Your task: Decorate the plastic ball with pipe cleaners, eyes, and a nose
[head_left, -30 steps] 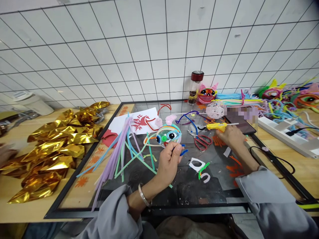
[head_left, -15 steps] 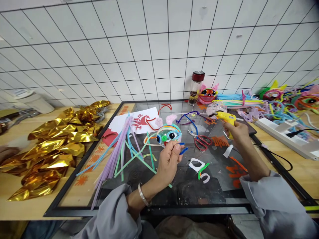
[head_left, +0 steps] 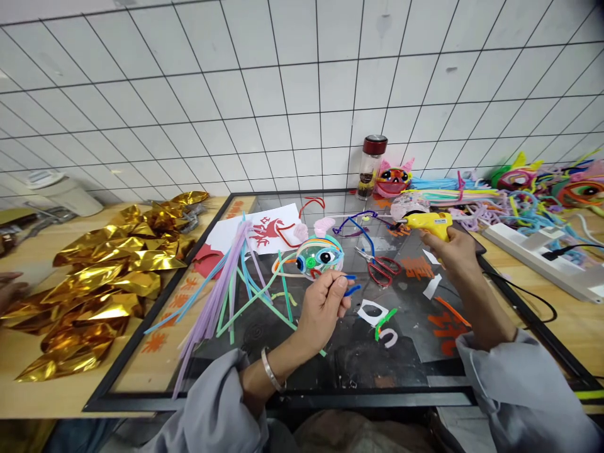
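Observation:
My left hand [head_left: 323,308] is closed in a pinch on a short blue pipe cleaner [head_left: 350,286], just below a round pipe-cleaner face with a blue eye [head_left: 319,255] lying on the dark glass board [head_left: 358,352]. My right hand [head_left: 453,248] grips a yellow glue gun [head_left: 427,222], lifted above the board with its nozzle pointing left. Red-handled scissors [head_left: 380,269] lie between my two hands. A white paper cut-out [head_left: 372,311] and small green and white curved pieces [head_left: 385,327] lie to the right of my left hand.
Loose purple, blue and green pipe cleaners [head_left: 226,283] fan out at the left of the board. Crumpled gold foil [head_left: 104,277] covers the wooden table at left, where another person's hand [head_left: 9,290] shows. A jar [head_left: 370,165], a pink figure [head_left: 393,178], a pipe-cleaner pile [head_left: 519,195] and a white power strip [head_left: 547,261] stand at right.
My right hand has picked the glue gun up from the board and raised it, moving slightly right. My left hand has stayed put with the blue pipe cleaner.

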